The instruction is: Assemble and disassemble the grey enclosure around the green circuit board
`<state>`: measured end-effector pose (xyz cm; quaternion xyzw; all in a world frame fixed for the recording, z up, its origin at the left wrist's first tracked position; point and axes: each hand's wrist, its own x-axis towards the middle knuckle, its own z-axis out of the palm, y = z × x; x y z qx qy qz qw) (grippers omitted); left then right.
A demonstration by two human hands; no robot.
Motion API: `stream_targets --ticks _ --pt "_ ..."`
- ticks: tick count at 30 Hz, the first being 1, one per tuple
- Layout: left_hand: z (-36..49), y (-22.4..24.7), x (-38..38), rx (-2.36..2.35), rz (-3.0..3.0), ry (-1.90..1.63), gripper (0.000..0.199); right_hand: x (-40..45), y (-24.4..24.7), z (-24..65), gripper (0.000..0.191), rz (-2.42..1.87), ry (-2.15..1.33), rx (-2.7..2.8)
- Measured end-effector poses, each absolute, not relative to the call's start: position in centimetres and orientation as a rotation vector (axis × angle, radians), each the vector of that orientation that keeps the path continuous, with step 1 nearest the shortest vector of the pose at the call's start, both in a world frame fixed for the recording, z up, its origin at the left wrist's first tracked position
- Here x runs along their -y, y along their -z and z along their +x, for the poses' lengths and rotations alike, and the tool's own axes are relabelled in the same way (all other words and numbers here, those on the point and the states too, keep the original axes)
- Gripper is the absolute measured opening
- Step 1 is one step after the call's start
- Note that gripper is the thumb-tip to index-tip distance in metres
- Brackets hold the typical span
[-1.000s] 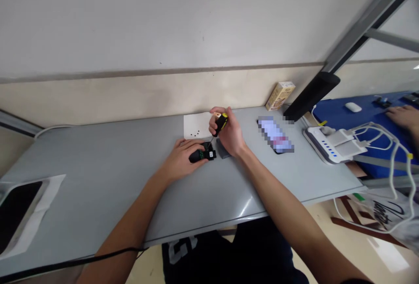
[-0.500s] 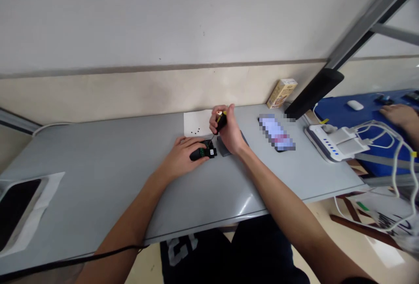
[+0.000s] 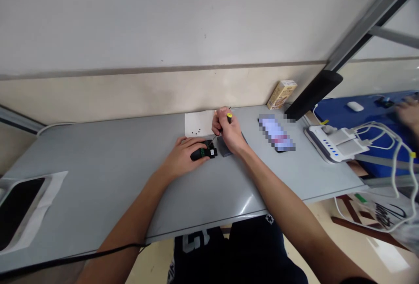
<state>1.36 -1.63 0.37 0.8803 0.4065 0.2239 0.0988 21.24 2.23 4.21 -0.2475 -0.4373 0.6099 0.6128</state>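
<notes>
Inside the right hand's [image 3: 229, 130] pinch, a yellow-handled precision screwdriver [image 3: 229, 118] tilts down toward a small black device [image 3: 203, 153], which the left hand [image 3: 181, 157] clasps with curled fingers on a grey table [image 3: 98, 175]; just behind lies white paper [image 3: 196, 120] with tiny black screws [image 3: 196, 131].

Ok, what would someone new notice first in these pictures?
At the middle of the grey table, the right hand holds a yellow-and-black screwdriver over a black device in the left hand. Just behind, small dark screws lie on a white paper sheet. Further right lies a phone with a pixelated screen.
</notes>
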Motion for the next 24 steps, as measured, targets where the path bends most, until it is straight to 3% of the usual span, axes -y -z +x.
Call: stream_targets --ticks 3,7,14,24 --pt "1.38 -0.38 1.63 -1.211 2.593 -0.657 0.024 -2.13 -4.64 21.42 0.049 -0.521 -1.506 0.96" --pt "1.33 -0.33 1.63 -1.217 2.579 -0.647 0.025 -2.0 -4.8 21.98 0.038 -0.533 -1.528 0.911" --pt "1.27 -0.39 1.66 -1.217 2.588 -0.626 0.025 -1.98 -4.22 21.5 0.049 -0.605 -1.431 1.006" --pt "1.37 -0.45 1.72 -1.219 2.586 -0.644 0.023 -1.99 -4.73 21.99 0.035 -0.54 -1.532 0.885"
